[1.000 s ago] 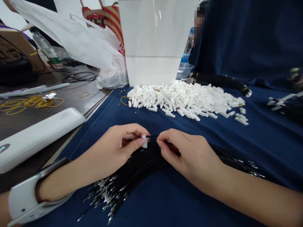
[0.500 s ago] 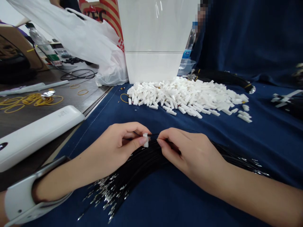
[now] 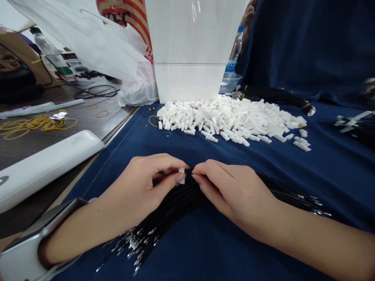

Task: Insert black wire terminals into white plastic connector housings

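Observation:
Between thumb and fingers, my left hand [image 3: 155, 177] pinches a small white plastic connector housing [image 3: 182, 175]. Just to its right, my right hand [image 3: 231, 187] is closed in a pinch on a thin black wire [image 3: 189, 171], whose end runs toward the housing. Whether the wire tip sits inside the housing is hidden by my fingers. Beneath both hands lies a thick bundle of black wires [image 3: 172, 207], with shiny metal terminals [image 3: 136, 244] fanned out at its lower left end.
Beyond my hands, white connector housings [image 3: 234, 117] are heaped on the blue cloth [image 3: 123, 171], before a white panel [image 3: 190, 82]. On the left are a long white case [image 3: 52, 168], rubber bands [image 3: 35, 125] and a plastic bag [image 3: 137, 86]. Another wire bundle [image 3: 272, 95] lies behind the heap.
My hands have come closer together, narrowing the gap between the housing and my right fingertips. The left wrist has turned slightly. The heap and wire bundle stay put.

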`<state>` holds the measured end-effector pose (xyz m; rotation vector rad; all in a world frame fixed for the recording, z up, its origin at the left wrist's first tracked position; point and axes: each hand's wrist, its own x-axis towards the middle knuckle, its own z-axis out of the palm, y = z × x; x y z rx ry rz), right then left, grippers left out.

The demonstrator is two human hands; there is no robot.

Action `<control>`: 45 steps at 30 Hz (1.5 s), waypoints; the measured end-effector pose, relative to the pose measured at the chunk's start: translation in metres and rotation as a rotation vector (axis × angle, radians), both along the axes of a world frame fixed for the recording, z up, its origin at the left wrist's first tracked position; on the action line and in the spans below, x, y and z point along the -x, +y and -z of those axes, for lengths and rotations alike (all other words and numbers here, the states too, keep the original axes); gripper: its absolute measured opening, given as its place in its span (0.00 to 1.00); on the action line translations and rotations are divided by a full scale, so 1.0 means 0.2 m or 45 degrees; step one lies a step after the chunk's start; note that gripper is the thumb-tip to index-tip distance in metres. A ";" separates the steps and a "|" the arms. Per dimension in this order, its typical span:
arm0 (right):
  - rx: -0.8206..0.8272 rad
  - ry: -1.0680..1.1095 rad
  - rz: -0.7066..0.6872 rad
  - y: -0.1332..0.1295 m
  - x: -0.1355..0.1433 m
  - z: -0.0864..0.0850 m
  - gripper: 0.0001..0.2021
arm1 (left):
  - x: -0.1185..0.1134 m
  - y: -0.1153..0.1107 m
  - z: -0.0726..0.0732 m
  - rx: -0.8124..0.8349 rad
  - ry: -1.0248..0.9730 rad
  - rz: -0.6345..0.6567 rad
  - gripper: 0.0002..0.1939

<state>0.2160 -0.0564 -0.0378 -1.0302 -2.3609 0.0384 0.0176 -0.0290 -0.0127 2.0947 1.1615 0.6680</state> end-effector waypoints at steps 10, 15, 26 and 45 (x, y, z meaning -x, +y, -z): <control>-0.331 0.021 0.001 0.00 0.01 -0.03 0.07 | 0.01 0.03 0.00 -0.112 0.059 0.046 0.07; -0.144 -0.169 -0.357 -0.04 0.04 -0.03 0.11 | 0.02 0.06 0.00 0.001 0.027 -0.025 0.07; 0.236 0.293 -0.181 -0.03 0.01 -0.05 0.08 | 0.02 0.08 -0.03 0.275 -0.066 -0.018 0.09; 0.036 0.124 0.120 0.02 -0.01 -0.02 0.08 | 0.05 0.10 -0.01 0.350 -0.116 0.000 0.07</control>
